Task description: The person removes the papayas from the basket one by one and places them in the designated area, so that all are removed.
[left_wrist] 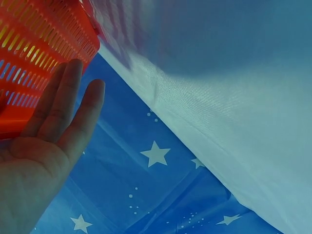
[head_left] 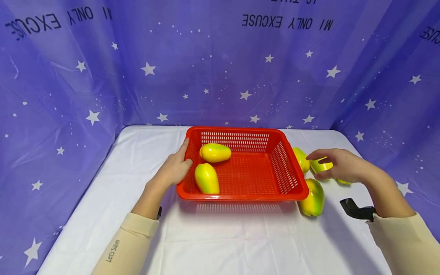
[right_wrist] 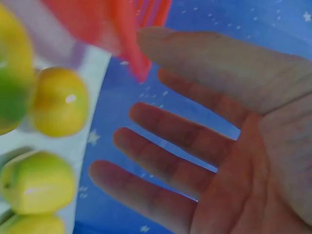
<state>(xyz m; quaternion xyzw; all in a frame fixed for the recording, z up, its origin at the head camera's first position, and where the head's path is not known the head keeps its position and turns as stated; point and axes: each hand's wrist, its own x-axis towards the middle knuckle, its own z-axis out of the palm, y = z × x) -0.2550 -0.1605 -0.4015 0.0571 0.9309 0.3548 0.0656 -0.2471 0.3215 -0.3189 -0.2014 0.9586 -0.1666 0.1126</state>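
I log, from the remote station, a purple star-printed curtain (head_left: 44,88) at 9 o'clock, then a cream sleeve (head_left: 128,244) at 7 and my left grip (head_left: 173,168) at the basket's 9 o'clock side: fingers straight, slightly spread, along the outer wall, thumb on the rim. The red basket (head_left: 245,170) is over the white-clothed bench (head_left: 223,244). Inside, measured from its centre, one yellow-green fruit (head_left: 215,152) lies at 10 o'clock and a second fruit (head_left: 207,178) at 8, apart. Outside I count four: a third fruit (head_left: 301,160) beside the wall at 3, a fourth fruit (head_left: 313,198) at 4, a fifth fruit (head_left: 319,167) farther out at 3, and a sixth fruit (head_left: 344,182) mostly covered by my right grip (head_left: 343,166). That grip is over the fruits, thumb and fingers spread, nothing pinched. A black strap (head_left: 357,211) is at its wrist.
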